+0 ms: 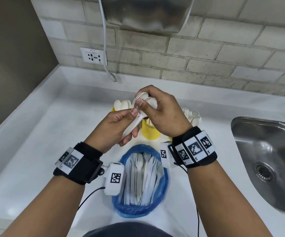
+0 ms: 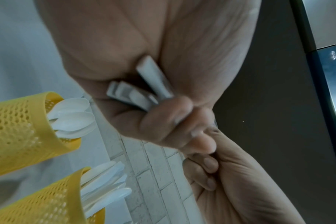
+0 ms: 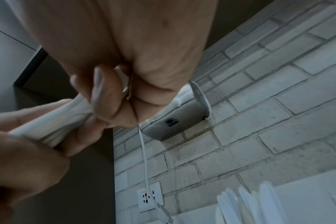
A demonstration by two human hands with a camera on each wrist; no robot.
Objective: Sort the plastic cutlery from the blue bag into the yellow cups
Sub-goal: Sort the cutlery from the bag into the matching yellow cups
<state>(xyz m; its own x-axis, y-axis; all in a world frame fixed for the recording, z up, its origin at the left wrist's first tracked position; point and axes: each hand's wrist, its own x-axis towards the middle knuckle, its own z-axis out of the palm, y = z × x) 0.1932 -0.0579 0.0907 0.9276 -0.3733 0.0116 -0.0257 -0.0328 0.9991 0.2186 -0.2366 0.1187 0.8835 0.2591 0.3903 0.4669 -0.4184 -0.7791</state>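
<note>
A wall socket (image 1: 92, 56) sits on the tiled wall at the far left, with a white cable (image 1: 104, 36) hanging down past it to a loose plug just above the white counter (image 1: 35, 137). The left hand (image 1: 119, 127) is raised above the counter with its fingers curled round the handles of a bunch of white plastic spoons (image 1: 139, 108); the left wrist view shows the handle ends sticking out from under the closed fingers. Behind that hand stands a yellow cup (image 1: 113, 109) with spoon bowls showing above its rim. Below the hands, the blue bag (image 1: 164, 185) lies open on the counter with white forks, knives and spoons (image 1: 143, 173) inside. A second yellow cup (image 1: 151, 132) stands beyond the bag, between the two hands, holding knives. The right hand (image 1: 165, 115) meets the left, its thumb and fingers pinching the bowl ends of the same bunch. Behind the right wrist a cluster of forks (image 1: 192, 115) stands upright; its cup is hidden. A metal appliance (image 1: 145, 12) hangs on the wall above. A steel sink (image 1: 265, 156) is set in the counter at the far right.
</note>
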